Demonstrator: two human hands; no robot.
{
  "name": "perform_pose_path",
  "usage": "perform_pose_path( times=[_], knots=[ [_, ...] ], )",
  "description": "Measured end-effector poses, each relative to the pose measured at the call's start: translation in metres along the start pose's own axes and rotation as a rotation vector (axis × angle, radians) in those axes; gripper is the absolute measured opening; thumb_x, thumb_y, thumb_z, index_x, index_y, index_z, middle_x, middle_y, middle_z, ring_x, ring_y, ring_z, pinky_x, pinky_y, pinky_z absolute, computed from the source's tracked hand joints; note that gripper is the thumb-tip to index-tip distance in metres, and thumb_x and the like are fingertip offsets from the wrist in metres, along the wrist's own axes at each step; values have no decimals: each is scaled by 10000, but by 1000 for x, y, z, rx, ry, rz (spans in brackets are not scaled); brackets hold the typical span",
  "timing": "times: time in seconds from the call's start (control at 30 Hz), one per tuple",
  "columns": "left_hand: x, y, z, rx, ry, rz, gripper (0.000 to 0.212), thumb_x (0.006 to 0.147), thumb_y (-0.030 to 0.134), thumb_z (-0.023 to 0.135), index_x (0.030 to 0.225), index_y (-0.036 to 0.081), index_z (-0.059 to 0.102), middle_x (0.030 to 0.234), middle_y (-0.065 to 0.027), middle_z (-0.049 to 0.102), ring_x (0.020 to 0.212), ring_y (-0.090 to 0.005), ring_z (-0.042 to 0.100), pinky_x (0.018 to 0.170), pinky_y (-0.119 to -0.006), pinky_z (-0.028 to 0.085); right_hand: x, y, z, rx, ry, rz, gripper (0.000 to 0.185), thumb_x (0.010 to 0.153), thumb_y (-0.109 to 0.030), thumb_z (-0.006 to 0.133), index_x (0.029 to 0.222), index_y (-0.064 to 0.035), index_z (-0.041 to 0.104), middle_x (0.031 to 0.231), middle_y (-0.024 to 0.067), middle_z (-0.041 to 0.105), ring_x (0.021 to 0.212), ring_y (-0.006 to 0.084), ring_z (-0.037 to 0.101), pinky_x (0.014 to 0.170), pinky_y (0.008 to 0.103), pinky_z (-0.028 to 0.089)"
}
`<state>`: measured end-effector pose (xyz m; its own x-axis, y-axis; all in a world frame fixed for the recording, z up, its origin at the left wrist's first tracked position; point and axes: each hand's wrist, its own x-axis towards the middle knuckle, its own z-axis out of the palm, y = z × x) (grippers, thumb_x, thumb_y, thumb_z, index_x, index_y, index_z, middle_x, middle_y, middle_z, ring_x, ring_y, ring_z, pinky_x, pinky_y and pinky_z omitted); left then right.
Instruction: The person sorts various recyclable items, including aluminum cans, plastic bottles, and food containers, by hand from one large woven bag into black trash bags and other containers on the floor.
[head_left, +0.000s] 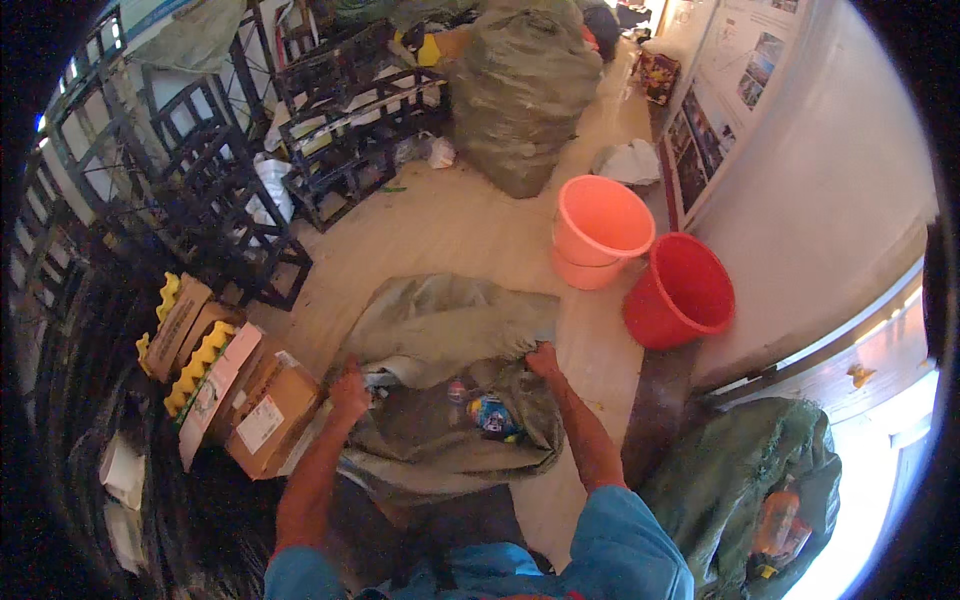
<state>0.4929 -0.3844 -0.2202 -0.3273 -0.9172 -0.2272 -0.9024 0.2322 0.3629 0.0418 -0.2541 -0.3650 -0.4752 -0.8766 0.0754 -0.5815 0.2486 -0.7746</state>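
Observation:
An olive-green woven sack (442, 322) lies spread on the floor in front of me, its mouth held wide. At the left side of the mouth, my left hand (350, 391) is closed on the sack's rim. My right hand (543, 360) grips the rim on the opposite side, where the fabric bunches up. Between the hands, inside the opening, are a plastic bottle with a blue label (491, 416) and a clear plastic bottle with a reddish cap (456, 391). Folds of fabric hide the rest of the sack's inside.
An orange bucket (596, 262) and a red bucket (637, 319) stand to the right by the wall. Cardboard boxes (300, 382) are at left. A large full sack (517, 97) stands ahead, near dark wooden chairs (217, 172). Another green sack (720, 450) holding bottles sits lower right.

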Motion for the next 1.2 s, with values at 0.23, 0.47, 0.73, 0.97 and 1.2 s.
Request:
perform_pose_path(
  times=[0.23,0.47,0.73,0.97,1.2],
  knots=[
    [-61,43,-95,-1105,-124,-430,169,650,161,548,767,56,610,767,-70,596,691,-220,538,685,-327,430,-71,-186,-11,303,-307,48,279,668,-142,594,919,-25,625,890,153,627,825,288,592,732,370,472],
    [-168,48,-197,-1451,-27,-131,142,622,145,593,711,34,591,743,-70,589,676,-187,562,655,-297,466,-162,-361,-152,564,-320,299,228,716,-146,608,898,-14,646,923,86,636,835,191,594,778,334,469],
    [-121,58,-192,-1627,-132,-185,289,678,170,604,926,23,588,842,-65,603,717,-186,576,677,-293,478,-43,-289,-189,609,-114,247,259,674,-176,617,881,-19,622,812,58,605,760,194,547,687,302,429],
    [-51,86,-208,-1455,-158,-133,352,700,245,639,970,26,589,882,-73,609,753,-179,587,704,-303,483,49,-234,-239,-227,-262,131,459,705,-259,628,1076,4,566,982,98,605,900,212,563,767,351,442],
    [23,101,-166,-1195,-193,-21,418,697,224,661,1034,-1,561,903,-87,615,784,-194,596,732,-311,487,56,-227,-253,-939,237,80,425,733,-277,592,1109,-93,521,960,189,603,962,331,568,758,432,456]
  ],
)
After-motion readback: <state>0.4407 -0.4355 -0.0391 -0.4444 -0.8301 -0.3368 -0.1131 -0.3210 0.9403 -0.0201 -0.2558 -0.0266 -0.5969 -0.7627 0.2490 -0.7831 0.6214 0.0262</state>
